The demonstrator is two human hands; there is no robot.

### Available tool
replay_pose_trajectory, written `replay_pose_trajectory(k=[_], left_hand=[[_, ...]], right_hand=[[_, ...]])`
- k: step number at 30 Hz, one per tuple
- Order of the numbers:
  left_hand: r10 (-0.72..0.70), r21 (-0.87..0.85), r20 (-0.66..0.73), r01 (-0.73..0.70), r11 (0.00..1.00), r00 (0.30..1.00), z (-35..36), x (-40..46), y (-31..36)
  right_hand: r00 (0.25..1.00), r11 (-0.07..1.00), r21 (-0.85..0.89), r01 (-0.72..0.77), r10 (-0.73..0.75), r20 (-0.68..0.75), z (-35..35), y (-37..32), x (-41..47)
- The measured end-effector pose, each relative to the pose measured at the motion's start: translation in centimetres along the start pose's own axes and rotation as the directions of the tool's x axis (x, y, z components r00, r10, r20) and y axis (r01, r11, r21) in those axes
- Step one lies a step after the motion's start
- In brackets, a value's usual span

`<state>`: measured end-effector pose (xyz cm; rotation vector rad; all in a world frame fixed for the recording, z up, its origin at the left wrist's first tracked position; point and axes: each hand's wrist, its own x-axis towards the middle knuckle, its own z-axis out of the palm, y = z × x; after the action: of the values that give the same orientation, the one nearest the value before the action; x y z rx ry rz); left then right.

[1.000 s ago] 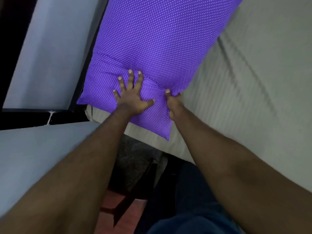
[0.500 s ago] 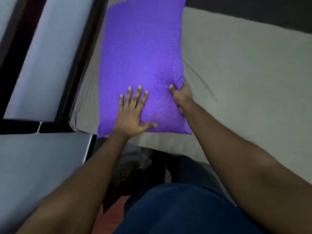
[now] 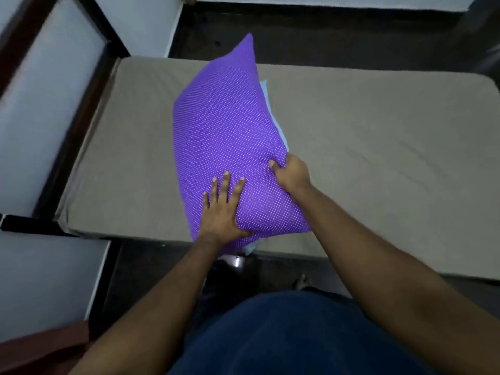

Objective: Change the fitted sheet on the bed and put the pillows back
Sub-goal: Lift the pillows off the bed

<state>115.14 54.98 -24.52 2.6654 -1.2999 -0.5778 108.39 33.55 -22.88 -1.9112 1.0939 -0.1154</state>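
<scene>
A purple pillow with white dots (image 3: 230, 136) is held tilted over the near middle of the bed, its far corner pointing up. A light blue edge (image 3: 266, 96) shows behind its right side. My left hand (image 3: 221, 209) lies flat on the pillow's near end with straight, spread fingers. My right hand (image 3: 290, 173) grips the pillow's right edge, thumb on top and fingers curled under. The bed wears a taut grey-brown fitted sheet (image 3: 378, 147).
A dark frame with pale panels (image 3: 46, 98) stands along the bed's left end. Dark floor (image 3: 324, 36) runs beyond the far side. A reddish-brown piece (image 3: 40, 345) sits at the lower left. My blue-clad legs (image 3: 284, 339) stand against the near edge.
The pillow has come away from the bed's left end toward the middle and now tilts up. My view has pulled back, so the whole bed shows. Both hands stay on the pillow.
</scene>
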Motion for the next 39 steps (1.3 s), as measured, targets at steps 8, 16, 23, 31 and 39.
replay_pose_trajectory(k=[8,16,23,31,39], left_hand=[[0.021,-0.095,0.079,-0.013,0.995,0.997,2.4,-2.4,17.6],[0.243,-0.15,0.106,-0.226,0.963,0.964,4.7,-2.4,28.5],[0.314,-0.195,0.115,-0.288,0.937,0.943,7.3,-2.7,38.6],[0.256,-0.277,-0.023,-0.253,0.927,0.966,9.4,0.8,51.6],[0.154,-0.256,-0.194,-0.201,0.946,0.969,10.5,2.4,62.5]], right_hand=[[0.992,0.986,-0.158,0.061,-0.078,-0.103,-13.7,7.2,-4.7],[0.969,0.975,-0.218,0.033,-0.085,-0.231,-25.0,13.1,-9.9],[0.922,0.963,-0.263,0.062,-0.156,-0.354,-33.2,20.1,-13.2],[0.889,0.95,-0.176,0.256,-0.303,-0.342,-44.4,27.7,-9.2],[0.888,0.952,0.11,0.284,-0.219,-0.404,-53.3,32.4,-7.2]])
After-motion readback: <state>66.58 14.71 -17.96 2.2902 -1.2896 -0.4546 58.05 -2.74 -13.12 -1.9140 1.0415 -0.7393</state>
